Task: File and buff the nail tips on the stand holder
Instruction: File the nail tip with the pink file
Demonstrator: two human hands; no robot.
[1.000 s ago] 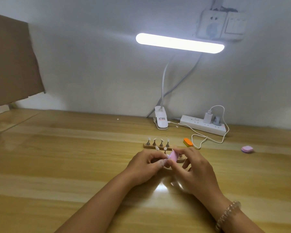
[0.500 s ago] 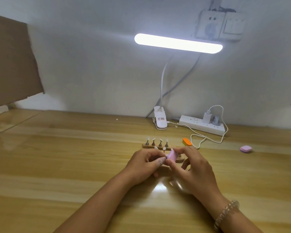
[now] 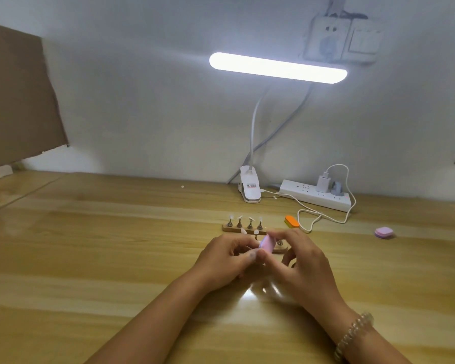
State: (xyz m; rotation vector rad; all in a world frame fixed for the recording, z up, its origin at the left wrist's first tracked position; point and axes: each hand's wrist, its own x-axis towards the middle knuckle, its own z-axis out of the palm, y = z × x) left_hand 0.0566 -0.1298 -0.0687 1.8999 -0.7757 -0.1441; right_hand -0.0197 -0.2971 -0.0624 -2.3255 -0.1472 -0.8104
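Four nail tips (image 3: 239, 218) are carried on pegs in the rear wooden stand holder (image 3: 226, 228). A second wooden holder (image 3: 280, 249) is half hidden behind the hands. A pink buffer block (image 3: 267, 244) is pinched by the right hand (image 3: 307, 266) just in front of the holders, above the bench (image 3: 90, 258). The left hand (image 3: 226, 261) is curled, fingertips against the block's lower end; whether anything is pinched there cannot be told. The label on the lamp clamp (image 3: 250, 187) is too small to be read.
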